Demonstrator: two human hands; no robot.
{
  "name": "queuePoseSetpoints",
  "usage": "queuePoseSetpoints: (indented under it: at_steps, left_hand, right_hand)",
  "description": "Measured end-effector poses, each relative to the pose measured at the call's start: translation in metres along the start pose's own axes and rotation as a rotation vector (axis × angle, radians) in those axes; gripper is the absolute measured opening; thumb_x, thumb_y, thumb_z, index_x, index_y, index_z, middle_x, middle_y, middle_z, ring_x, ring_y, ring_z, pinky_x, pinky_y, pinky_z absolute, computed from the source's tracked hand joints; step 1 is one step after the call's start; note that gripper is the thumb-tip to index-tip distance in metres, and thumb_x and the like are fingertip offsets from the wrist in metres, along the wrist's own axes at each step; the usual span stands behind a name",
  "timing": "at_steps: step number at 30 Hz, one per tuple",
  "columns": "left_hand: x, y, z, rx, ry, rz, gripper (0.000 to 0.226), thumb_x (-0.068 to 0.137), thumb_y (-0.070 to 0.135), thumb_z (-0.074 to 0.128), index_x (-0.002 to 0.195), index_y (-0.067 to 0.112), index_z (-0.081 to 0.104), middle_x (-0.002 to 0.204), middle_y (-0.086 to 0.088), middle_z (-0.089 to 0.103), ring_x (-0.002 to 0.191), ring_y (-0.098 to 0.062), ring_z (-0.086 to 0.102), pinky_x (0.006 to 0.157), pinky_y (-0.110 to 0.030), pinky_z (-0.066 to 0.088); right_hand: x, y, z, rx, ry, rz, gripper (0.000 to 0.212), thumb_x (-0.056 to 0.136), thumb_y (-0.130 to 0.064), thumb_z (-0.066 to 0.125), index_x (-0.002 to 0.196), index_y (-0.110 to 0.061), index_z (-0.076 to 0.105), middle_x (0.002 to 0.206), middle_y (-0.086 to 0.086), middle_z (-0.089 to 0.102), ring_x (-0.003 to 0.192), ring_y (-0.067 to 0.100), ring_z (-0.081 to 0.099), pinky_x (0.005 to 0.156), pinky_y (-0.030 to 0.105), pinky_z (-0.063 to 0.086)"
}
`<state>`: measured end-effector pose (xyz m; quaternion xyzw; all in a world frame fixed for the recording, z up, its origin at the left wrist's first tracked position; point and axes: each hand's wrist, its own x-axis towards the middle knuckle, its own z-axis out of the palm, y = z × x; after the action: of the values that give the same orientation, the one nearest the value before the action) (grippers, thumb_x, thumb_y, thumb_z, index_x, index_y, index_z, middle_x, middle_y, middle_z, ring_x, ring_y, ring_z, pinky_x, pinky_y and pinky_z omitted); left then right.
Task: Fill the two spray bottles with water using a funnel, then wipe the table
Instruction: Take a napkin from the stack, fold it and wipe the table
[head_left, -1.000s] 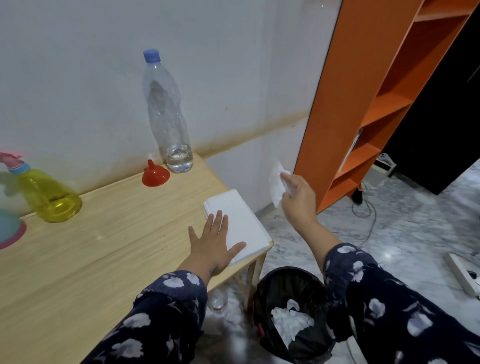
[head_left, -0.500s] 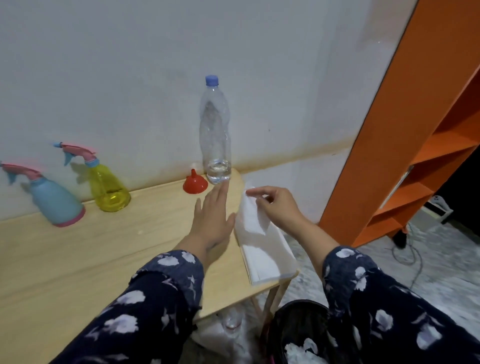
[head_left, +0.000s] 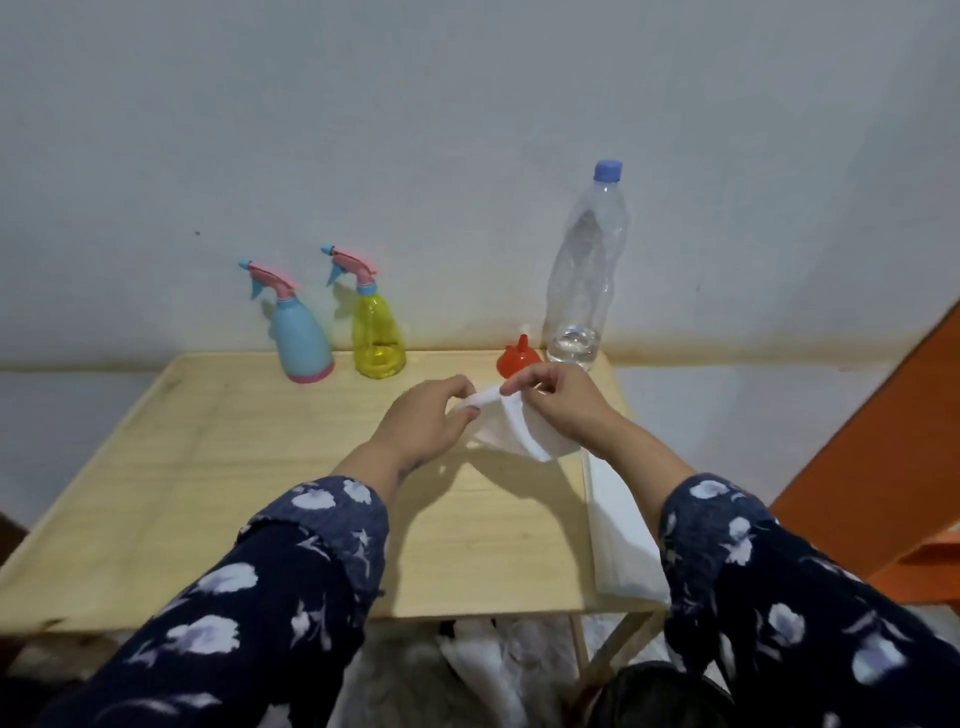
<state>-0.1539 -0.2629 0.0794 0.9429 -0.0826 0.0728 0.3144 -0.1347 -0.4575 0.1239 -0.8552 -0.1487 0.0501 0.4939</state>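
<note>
Left hand: pinches the white tissue.
Right hand: pinches the same tissue, above the bench.
Spray bottles: blue spray bottle beside yellow spray bottle, by the wall.

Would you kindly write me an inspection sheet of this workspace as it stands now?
Surface: pale wooden table, bare in the middle.
Job's things: blue spray bottle and yellow spray bottle upright by the wall, heads on; red plastic funnel upside down; clear plastic water bottle, capped, nearly empty.
Clutter: white tissue pack at the table's right edge.
Grippers: left hand and right hand pinch one white tissue above the table.
Cables: nothing seen.
Surroundings: grey wall, orange shelf unit, dark bin below.
</note>
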Motion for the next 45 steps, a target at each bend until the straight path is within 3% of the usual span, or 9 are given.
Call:
queuePoseSetpoints:
  at_steps: [2, 6, 9, 14, 20, 27, 32, 39, 45]
  left_hand:
    - [-0.010, -0.011, -0.013, -0.104, -0.009, -0.121, 0.006, 0.092, 0.026, 0.059, 0.096, 0.024, 0.055, 0.087, -0.003, 0.064, 0.083, -0.026, 0.057, 0.072, -0.033, 0.044]
    - [-0.030, -0.045, -0.042, -0.267, 0.094, -0.253, 0.019, 0.088, 0.024, 0.066, 0.103, 0.027, 0.054, 0.097, -0.005, 0.063, 0.086, -0.020, 0.057, 0.072, -0.030, 0.044]
    - [-0.042, -0.069, -0.060, -0.458, 0.211, -0.342, 0.024, 0.089, 0.016, 0.065, 0.105, 0.026, 0.050, 0.076, -0.001, 0.054, 0.065, -0.019, 0.051, 0.062, -0.030, 0.042]
    - [-0.053, -0.101, -0.085, -0.496, 0.345, -0.340, 0.016, 0.095, 0.006, 0.052, 0.089, 0.021, 0.053, 0.076, 0.005, 0.052, 0.062, -0.012, 0.045, 0.051, -0.018, 0.037]
    - [-0.045, -0.134, -0.115, -0.453, 0.265, -0.289, 0.021, 0.096, 0.008, 0.051, 0.097, 0.021, 0.068, 0.095, 0.018, 0.060, 0.072, -0.006, 0.050, 0.066, -0.026, 0.039]
    - [-0.039, -0.154, -0.142, -0.382, 0.092, -0.127, 0.022, 0.093, 0.002, 0.054, 0.087, 0.018, 0.068, 0.079, 0.022, 0.061, 0.064, 0.009, 0.053, 0.059, -0.010, 0.036]
    - [-0.035, -0.161, -0.161, -0.366, 0.018, -0.045, 0.026, 0.096, 0.000, 0.050, 0.085, 0.017, 0.066, 0.076, 0.017, 0.062, 0.054, 0.012, 0.052, 0.052, -0.007, 0.035]
    - [-0.035, -0.168, -0.172, -0.367, 0.075, -0.065, 0.022, 0.093, 0.007, 0.057, 0.099, 0.024, 0.069, 0.103, 0.012, 0.063, 0.074, 0.005, 0.051, 0.065, -0.010, 0.037]
    - [-0.038, -0.161, -0.178, -0.312, 0.128, -0.083, 0.033, 0.091, 0.009, 0.061, 0.122, 0.021, 0.063, 0.113, 0.012, 0.059, 0.105, -0.009, 0.053, 0.091, -0.024, 0.042]
  right_hand:
    - [0.008, -0.004, 0.012, -0.008, 0.007, -0.008, 0.033, 0.088, 0.005, 0.044, 0.091, -0.008, 0.075, 0.073, -0.018, 0.058, 0.061, -0.012, 0.052, 0.057, 0.002, 0.036]
    - [0.023, -0.008, 0.037, 0.011, 0.031, 0.032, 0.034, 0.091, 0.004, 0.043, 0.091, -0.009, 0.074, 0.074, -0.018, 0.056, 0.068, -0.003, 0.048, 0.061, 0.007, 0.035]
    - [0.030, -0.012, 0.062, 0.012, 0.037, 0.048, 0.034, 0.092, 0.002, 0.044, 0.094, -0.011, 0.074, 0.076, -0.018, 0.057, 0.067, -0.005, 0.048, 0.066, 0.009, 0.036]
    - [0.041, -0.027, 0.115, -0.004, 0.018, 0.070, 0.033, 0.091, 0.000, 0.046, 0.104, -0.014, 0.073, 0.104, -0.002, 0.067, 0.079, -0.001, 0.054, 0.085, 0.021, 0.040]
    - [0.052, -0.049, 0.176, -0.308, 0.009, -0.093, 0.026, 0.086, -0.025, 0.064, 0.110, -0.032, 0.069, 0.132, -0.003, 0.055, 0.125, 0.022, 0.042, 0.108, 0.043, 0.034]
    - [0.074, -0.093, 0.217, 0.098, -0.021, -0.040, 0.036, 0.099, -0.021, 0.049, 0.134, -0.015, 0.054, 0.138, 0.000, 0.054, 0.130, 0.014, 0.045, 0.107, 0.026, 0.034]
    - [0.087, -0.110, 0.224, 0.237, -0.129, 0.080, 0.034, 0.101, -0.024, 0.042, 0.120, -0.005, 0.064, 0.119, 0.003, 0.062, 0.112, 0.013, 0.055, 0.091, 0.020, 0.040]
    - [0.089, -0.121, 0.232, 0.208, 0.065, -0.002, 0.009, 0.094, -0.015, 0.058, 0.086, -0.014, 0.060, 0.076, -0.008, 0.056, 0.069, 0.002, 0.049, 0.058, 0.003, 0.037]
    - [0.089, -0.125, 0.229, 0.138, 0.139, -0.003, 0.009, 0.099, -0.022, 0.047, 0.096, -0.016, 0.053, 0.077, -0.009, 0.051, 0.069, 0.007, 0.044, 0.059, 0.020, 0.033]
